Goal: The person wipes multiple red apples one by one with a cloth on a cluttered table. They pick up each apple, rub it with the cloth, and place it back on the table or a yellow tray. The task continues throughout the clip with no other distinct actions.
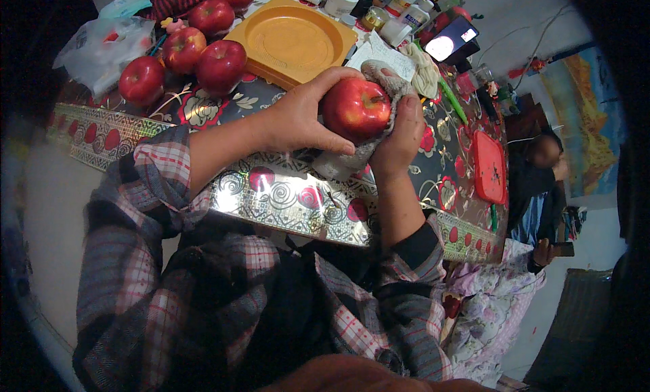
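Note:
Above the near edge of the table, my left hand (299, 112) grips a red apple (353, 110) from its left side, thumb below and fingers over the top. My right hand (401, 133) holds a grey cloth (350, 161) against the apple's right side. Part of the cloth hangs beneath the fruit, and its stem end faces right and up. Several more red apples (221, 67) sit on the table to the left. Just beyond my hands lies a yellow plastic tray (238, 36) with a round hollow.
A clear plastic bag (106, 52) lies at the far left. Jars and bottles (341, 2) line the back, near a lit phone (452, 41). White paper (381, 57), a light cloth (424, 69), a green pen (452, 98) and a red tray (490, 166) are rightward. Another person (533, 189) is at right.

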`<state>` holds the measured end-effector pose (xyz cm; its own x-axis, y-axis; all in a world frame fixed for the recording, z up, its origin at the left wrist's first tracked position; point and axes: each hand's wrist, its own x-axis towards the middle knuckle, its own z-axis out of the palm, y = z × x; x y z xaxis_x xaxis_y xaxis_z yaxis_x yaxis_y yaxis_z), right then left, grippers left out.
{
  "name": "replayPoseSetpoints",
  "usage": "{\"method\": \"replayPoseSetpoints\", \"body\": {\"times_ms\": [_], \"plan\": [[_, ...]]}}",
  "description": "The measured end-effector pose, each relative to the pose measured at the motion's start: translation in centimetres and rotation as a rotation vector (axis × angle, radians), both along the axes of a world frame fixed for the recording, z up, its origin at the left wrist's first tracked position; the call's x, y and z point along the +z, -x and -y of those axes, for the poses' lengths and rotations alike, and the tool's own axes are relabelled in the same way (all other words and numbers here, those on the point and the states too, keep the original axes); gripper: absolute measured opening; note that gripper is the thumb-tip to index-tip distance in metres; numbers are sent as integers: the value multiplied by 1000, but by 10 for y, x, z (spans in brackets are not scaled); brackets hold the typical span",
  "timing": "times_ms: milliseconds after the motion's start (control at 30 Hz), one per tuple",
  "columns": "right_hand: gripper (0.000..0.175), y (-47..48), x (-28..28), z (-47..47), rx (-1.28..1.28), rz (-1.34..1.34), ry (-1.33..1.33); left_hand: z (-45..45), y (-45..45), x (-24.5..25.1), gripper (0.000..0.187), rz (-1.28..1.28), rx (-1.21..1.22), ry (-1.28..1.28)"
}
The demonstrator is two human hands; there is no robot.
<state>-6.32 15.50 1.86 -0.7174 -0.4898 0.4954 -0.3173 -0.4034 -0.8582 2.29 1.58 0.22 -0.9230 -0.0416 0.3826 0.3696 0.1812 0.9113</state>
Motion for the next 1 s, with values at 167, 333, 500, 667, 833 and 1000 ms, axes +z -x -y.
{"method": "replayPoseSetpoints", "body": {"times_ms": [167, 333, 500, 667, 833, 1000], "plan": [[40, 5, -3, 0, -66, 351, -168, 0, -4, 0, 96, -100, -20, 151], [47, 28, -27, -3, 291, 741, -146, -3, -6, 5, 98, -81, -137, 198], [48, 23, -24, -2, 333, 778, -131, -2, -5, 2, 99, -115, -84, 200], [49, 16, -16, 0, 218, 658, -155, -1, -5, 0, 98, -47, 3, 136], [52, -7, 6, 4, 17, 570, -237, 1, 1, -6, 89, -24, 31, -65], [54, -12, 9, 6, 33, 526, -258, 4, 1, -6, 85, 20, -47, -312]]}}
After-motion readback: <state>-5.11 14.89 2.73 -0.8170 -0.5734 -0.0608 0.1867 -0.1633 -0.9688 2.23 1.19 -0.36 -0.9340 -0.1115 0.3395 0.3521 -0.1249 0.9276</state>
